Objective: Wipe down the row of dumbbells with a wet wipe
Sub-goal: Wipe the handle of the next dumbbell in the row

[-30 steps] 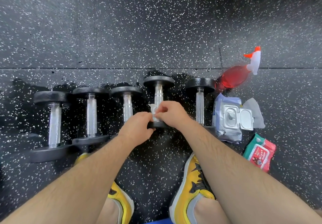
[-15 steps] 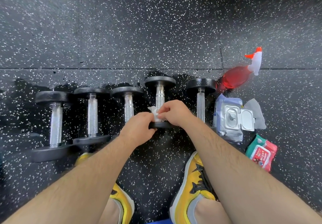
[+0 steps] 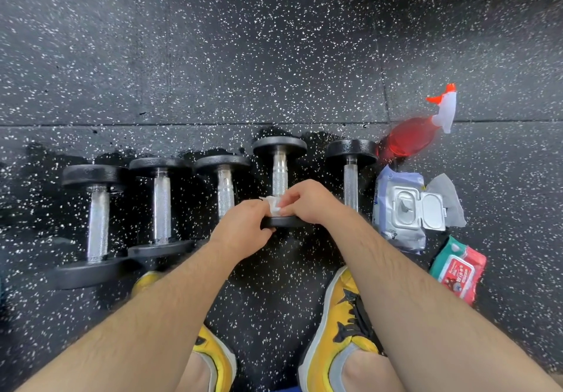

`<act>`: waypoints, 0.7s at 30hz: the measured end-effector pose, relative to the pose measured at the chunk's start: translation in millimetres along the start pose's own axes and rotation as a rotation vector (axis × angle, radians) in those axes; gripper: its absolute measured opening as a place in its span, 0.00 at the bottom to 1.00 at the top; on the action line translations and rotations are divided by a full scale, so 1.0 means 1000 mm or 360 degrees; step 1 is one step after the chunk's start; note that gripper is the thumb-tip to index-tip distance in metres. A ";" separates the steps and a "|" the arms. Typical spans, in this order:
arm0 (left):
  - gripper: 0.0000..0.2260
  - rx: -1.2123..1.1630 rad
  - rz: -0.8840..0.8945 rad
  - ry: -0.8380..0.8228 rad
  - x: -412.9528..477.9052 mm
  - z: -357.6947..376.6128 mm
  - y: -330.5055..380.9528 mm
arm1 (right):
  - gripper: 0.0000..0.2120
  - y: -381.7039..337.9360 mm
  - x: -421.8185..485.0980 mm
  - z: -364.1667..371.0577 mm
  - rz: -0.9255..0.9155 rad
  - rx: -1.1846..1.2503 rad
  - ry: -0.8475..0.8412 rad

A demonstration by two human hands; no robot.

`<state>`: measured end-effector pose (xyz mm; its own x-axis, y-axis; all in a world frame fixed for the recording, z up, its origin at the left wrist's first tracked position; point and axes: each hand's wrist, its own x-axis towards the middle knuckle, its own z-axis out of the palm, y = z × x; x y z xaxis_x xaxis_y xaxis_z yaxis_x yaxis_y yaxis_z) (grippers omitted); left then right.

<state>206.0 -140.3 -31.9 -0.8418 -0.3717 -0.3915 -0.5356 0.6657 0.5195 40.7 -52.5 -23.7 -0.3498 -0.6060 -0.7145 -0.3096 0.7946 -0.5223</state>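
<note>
Head view: dumbbell (image 3: pixel 279 175) handle behind hands (image 3: pixel 274 212).

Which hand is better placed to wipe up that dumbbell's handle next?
Probably the right hand: its fingers pinch the wet wipe against the fourth dumbbell, while the left hand sits lower, beside the end weight.

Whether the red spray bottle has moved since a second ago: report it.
No. The red spray bottle lies across the same floor seam, beside the rightmost dumbbell.

bare forearms (image 3: pixel 146 324), yellow sneakers (image 3: pixel 341 327) black-laced
</note>
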 end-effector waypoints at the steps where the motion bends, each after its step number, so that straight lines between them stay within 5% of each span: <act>1: 0.06 0.0008 0.0005 0.0000 0.000 0.000 0.000 | 0.04 -0.003 0.001 0.004 -0.0003 0.0014 0.0019; 21: 0.06 -0.0009 -0.0014 -0.0008 0.000 -0.001 -0.001 | 0.02 0.014 -0.001 0.006 0.0022 0.0190 0.0054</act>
<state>206.5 -141.7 -31.9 -0.8365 -0.3744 -0.4001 -0.5436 0.6586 0.5203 41.8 -40.7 -33.0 -0.3836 -0.5943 -0.7069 -0.1975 0.8005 -0.5658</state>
